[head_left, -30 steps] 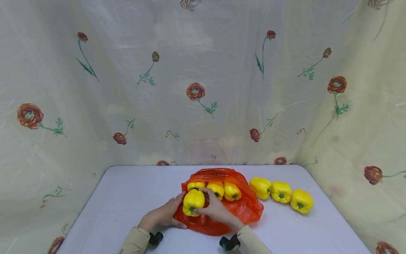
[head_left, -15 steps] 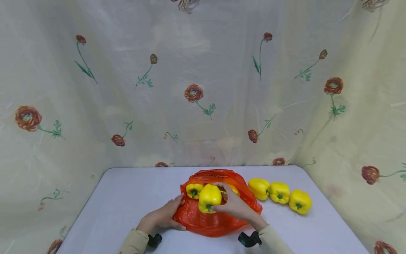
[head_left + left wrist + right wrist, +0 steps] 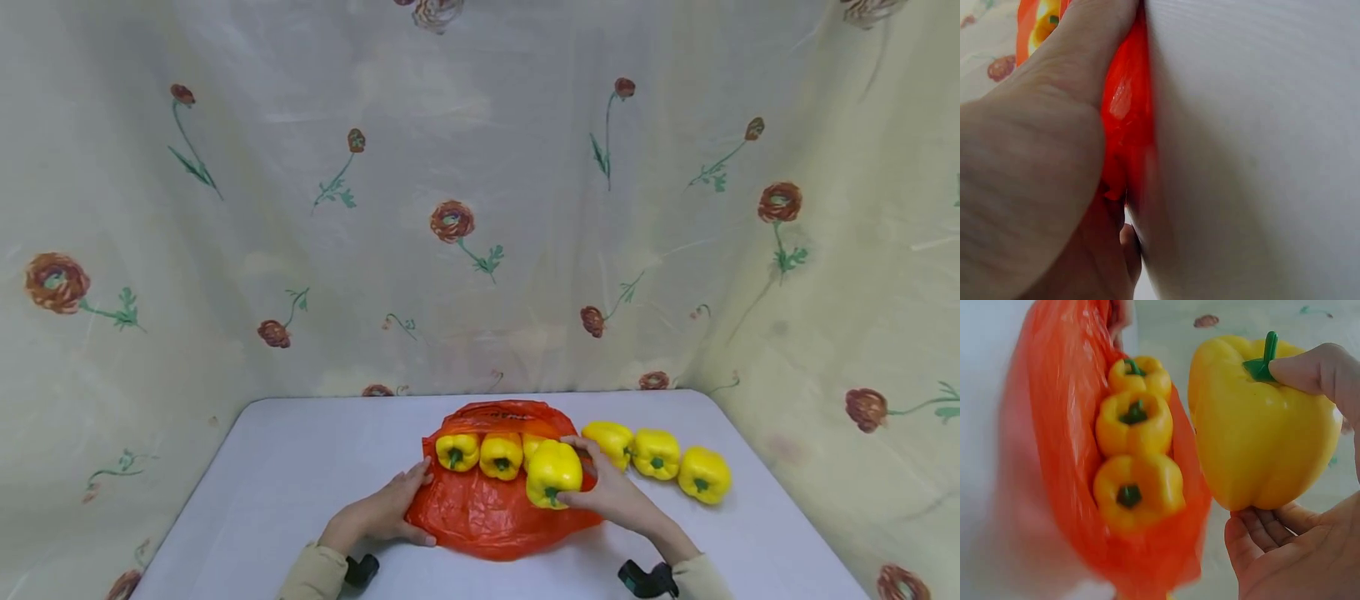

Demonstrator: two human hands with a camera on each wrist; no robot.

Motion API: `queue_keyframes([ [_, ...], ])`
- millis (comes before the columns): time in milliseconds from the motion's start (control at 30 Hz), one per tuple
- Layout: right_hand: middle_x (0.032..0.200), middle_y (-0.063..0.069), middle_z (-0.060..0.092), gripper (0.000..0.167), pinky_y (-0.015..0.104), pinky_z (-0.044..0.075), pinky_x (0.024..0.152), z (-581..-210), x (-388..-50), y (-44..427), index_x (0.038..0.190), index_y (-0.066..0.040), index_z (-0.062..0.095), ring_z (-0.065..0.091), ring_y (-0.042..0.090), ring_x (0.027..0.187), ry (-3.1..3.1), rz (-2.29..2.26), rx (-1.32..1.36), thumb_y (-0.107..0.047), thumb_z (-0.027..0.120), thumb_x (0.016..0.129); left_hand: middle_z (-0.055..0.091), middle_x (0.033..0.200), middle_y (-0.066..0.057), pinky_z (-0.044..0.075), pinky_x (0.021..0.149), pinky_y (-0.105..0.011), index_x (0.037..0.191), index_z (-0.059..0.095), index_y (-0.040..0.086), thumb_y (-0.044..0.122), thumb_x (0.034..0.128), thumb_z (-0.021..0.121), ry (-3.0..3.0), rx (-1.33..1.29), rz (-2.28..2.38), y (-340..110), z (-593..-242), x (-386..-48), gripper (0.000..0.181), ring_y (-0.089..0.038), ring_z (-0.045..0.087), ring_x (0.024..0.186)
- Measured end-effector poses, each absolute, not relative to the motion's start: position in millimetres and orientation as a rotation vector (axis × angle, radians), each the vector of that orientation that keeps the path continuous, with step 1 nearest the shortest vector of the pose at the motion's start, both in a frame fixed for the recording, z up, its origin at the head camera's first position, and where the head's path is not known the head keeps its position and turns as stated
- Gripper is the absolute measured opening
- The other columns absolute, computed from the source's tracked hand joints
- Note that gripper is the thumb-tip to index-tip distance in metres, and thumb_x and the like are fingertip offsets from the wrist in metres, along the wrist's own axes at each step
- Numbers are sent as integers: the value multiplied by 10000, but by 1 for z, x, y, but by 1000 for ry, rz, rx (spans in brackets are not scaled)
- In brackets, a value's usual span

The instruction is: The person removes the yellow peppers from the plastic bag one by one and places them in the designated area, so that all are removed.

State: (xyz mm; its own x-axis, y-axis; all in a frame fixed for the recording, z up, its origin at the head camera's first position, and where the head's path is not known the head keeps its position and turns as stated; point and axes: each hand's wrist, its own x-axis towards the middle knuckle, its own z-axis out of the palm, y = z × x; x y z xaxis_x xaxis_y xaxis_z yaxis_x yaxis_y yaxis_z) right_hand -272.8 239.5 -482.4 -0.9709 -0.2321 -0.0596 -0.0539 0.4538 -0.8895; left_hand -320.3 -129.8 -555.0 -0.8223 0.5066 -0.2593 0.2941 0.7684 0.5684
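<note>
My right hand [image 3: 609,487] holds a yellow bell pepper [image 3: 553,475] with a green stem, in front of the right end of the bag mouth. In the right wrist view, the thumb [image 3: 1307,369] presses beside the stem and the fingertips support the pepper's far side. The red plastic bag [image 3: 480,517] lies with its mouth spread. Three more yellow peppers sit in a row in it, one pepper [image 3: 457,452] at the left, the third partly covered by the held one. My left hand [image 3: 386,507] grips the bag's left side, thumb and fingers spread around it.
Three yellow bell peppers stand on the white table [image 3: 322,450] right of the bag, the nearest pepper [image 3: 705,475] at the end of the row. A floral curtain [image 3: 510,283] encloses the table's back and sides.
My right hand has carried the pepper rightward, from the bag's left end across to its right end. The left hand stays at the bag's left side. Peppers in the bag show more fully.
</note>
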Motion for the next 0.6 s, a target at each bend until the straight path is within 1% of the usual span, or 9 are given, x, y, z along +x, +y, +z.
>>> queue_keyframes([
  [100, 1494, 156, 299, 862, 518, 422, 1070, -480, -270, 257, 1438, -147, 280, 368, 399, 1350, 2568, -1507, -213, -279, 803, 766, 307, 1574, -78, 211, 1159, -605, 1552, 54, 75, 621, 697, 747, 2556, 607, 737, -130, -553, -319, 1228, -397, 168, 1468],
  [167, 1508, 167, 275, 869, 540, 384, 1093, -479, -267, 270, 1444, -131, 263, 330, 412, 1373, 2580, -1500, -172, -268, 797, 771, 312, 1572, -74, 209, 1161, -602, 1553, 52, 77, 622, 698, 745, 2557, 611, 736, -130, -554, -319, 1228, -391, 168, 1470],
  [333, 1522, 202, 227, 880, 561, 298, 1136, -480, -259, 300, 1456, -37, 219, 275, 414, 1384, 2629, -1491, -107, -202, 772, 791, 324, 1567, -65, 199, 1165, -601, 1555, 45, 87, 622, 698, 745, 2557, 619, 734, -130, -555, -320, 1229, -380, 165, 1473],
  [433, 1517, 219, 218, 884, 569, 290, 1138, -484, -256, 315, 1463, -6, 192, 280, 411, 1362, 2644, -1484, -99, -188, 756, 806, 332, 1563, -65, 194, 1166, -601, 1555, 44, 88, 617, 697, 750, 2558, 619, 738, -130, -555, -320, 1230, -379, 166, 1472],
  [600, 1511, 240, 194, 884, 563, 336, 1115, -494, -255, 331, 1473, -28, 166, 284, 443, 1364, 2613, -1490, -24, -204, 741, 825, 340, 1557, -76, 195, 1161, -611, 1553, 45, 84, 604, 694, 761, 2558, 608, 748, -130, -555, -319, 1234, -393, 165, 1469],
])
